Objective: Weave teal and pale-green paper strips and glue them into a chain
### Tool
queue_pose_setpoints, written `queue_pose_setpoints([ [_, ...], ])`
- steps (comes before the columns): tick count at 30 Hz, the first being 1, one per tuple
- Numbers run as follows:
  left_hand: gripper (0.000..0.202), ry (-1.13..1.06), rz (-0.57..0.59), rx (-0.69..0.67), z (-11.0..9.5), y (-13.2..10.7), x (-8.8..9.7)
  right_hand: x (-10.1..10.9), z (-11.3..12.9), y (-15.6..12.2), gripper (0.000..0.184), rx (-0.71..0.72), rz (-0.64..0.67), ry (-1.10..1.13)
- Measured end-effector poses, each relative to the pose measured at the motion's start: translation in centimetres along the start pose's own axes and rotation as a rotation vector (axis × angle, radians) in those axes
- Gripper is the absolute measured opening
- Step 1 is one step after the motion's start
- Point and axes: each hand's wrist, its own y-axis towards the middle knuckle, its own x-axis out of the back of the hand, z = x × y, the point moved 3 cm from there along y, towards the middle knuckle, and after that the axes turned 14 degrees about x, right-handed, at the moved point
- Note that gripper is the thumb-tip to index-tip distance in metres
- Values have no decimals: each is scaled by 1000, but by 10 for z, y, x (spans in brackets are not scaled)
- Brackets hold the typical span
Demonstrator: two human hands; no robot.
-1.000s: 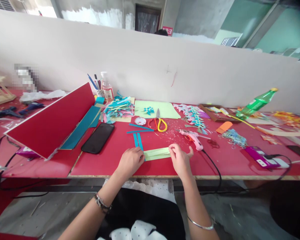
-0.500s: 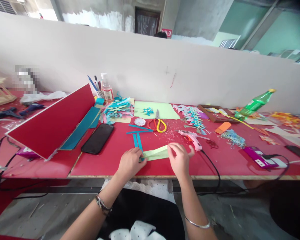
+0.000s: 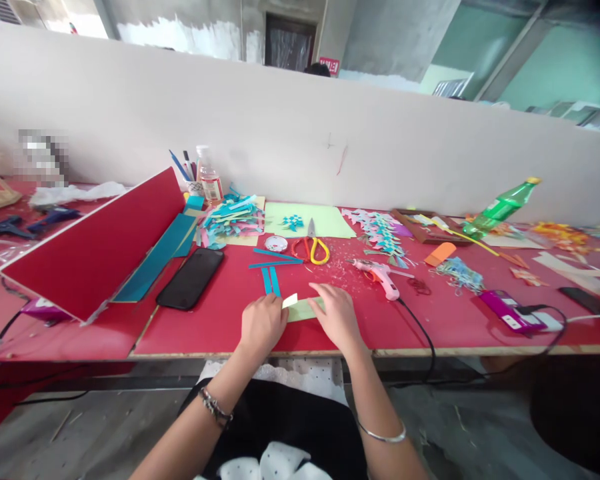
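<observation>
While resting right of the black phone with the left hand, grips the pale green strip by its left end in the fingers on the red surface. Holds the right hand at the other end with thumb and forefinger parted, near the pink glue gun.

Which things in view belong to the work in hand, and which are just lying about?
Likely part of the job:
- pale green paper, between left hand and right hand
- blue strips, beside the left hand
- perhaps the scissors, lying unheld

Apparently just lying about:
- phone
- green bottle
- clear bottle
</observation>
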Motion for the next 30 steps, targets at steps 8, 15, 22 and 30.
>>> queue_pose_setpoints([
  [8, 24, 1, 0, -4, 1, 2, -3, -8, -15, 0, 16, -55, 209, -144],
  [15, 28, -29, -4, 5, 3, 3, -3, -5, -19, 14, 11, -42, 276, -42],
  [22, 30, -15, 6, 27, 2, 3, 0, 15, -14, 26, 14, -53, 238, 182],
  [30, 42, 42, 44, 36, 0, 3, 2, 2, 5, 32, 16, -136, 273, 883],
])
